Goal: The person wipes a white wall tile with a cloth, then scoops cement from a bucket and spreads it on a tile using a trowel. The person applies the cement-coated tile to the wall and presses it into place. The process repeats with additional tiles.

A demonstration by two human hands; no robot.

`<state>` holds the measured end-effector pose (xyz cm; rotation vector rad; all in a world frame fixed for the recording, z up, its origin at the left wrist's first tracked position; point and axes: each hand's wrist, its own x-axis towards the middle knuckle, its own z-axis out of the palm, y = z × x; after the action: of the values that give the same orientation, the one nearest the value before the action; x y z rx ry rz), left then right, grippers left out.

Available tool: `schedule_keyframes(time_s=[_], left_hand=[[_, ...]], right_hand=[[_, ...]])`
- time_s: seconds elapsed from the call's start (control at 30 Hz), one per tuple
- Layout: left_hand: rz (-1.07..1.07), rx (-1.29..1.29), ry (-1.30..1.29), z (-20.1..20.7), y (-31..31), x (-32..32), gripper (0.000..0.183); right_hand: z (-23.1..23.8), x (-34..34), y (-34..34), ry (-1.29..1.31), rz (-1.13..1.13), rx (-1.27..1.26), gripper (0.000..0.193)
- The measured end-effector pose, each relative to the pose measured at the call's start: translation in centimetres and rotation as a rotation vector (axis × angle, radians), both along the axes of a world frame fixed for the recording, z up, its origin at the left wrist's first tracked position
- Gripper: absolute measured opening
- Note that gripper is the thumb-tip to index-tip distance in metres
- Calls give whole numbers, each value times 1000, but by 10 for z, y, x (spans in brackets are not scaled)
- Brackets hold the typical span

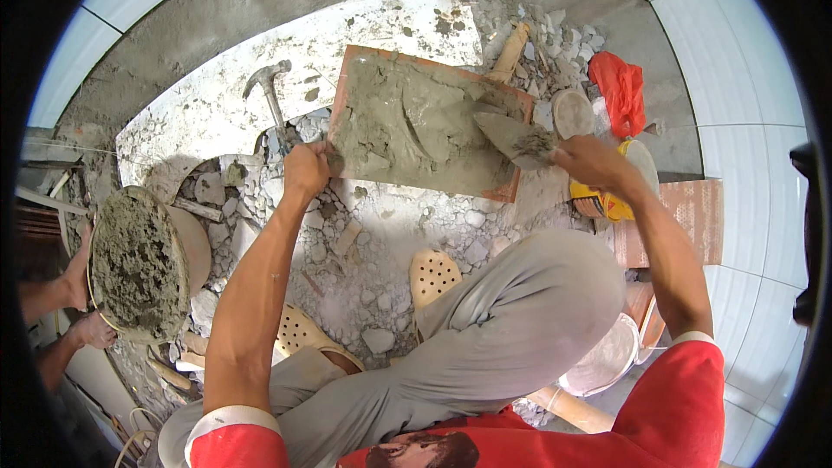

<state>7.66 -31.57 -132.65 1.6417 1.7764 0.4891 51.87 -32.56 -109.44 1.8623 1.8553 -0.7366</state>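
Wet grey mortar (pixel 407 126) coats most of a reddish-brown tile (pixel 340 78), leaving its rim bare in places. My left hand (pixel 307 169) is closed on the tile's lower left edge. In my right hand (pixel 598 162) is a pointed trowel (pixel 518 140), whose blade reaches over the tile's right side with mortar on it. Its handle is mostly covered by my fingers. A claw hammer (pixel 270 97) lies left of the tile, its head on a mortar-spattered white board (pixel 217 113) and its handle end near my left hand.
At left, another person's hands (pixel 91 329) are at a bucket (pixel 192 243) full of mortar. Broken rubble (pixel 347 247) covers the floor around my clogs (pixel 433 276). A red plastic bag (pixel 620 91), a yellow tub (pixel 589 199) and a patterned tile (pixel 693 217) are at right.
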Motion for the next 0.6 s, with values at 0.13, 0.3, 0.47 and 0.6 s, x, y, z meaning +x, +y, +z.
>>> schedule_keyframes(time_s=[0.13,0.3,0.47,0.6], left_hand=[[-28,0,59,-3,3,-2,29],[-2,-69,42,2,4,0,28],[3,-52,31,5,3,3,28],[3,-22,68,4,2,3,28]], right_hand=[[3,22,12,91,-103,-14,47],[-95,39,7,233,245,139,46],[-76,40,-12,4,225,158,46],[-17,22,-2,-224,269,161,46]])
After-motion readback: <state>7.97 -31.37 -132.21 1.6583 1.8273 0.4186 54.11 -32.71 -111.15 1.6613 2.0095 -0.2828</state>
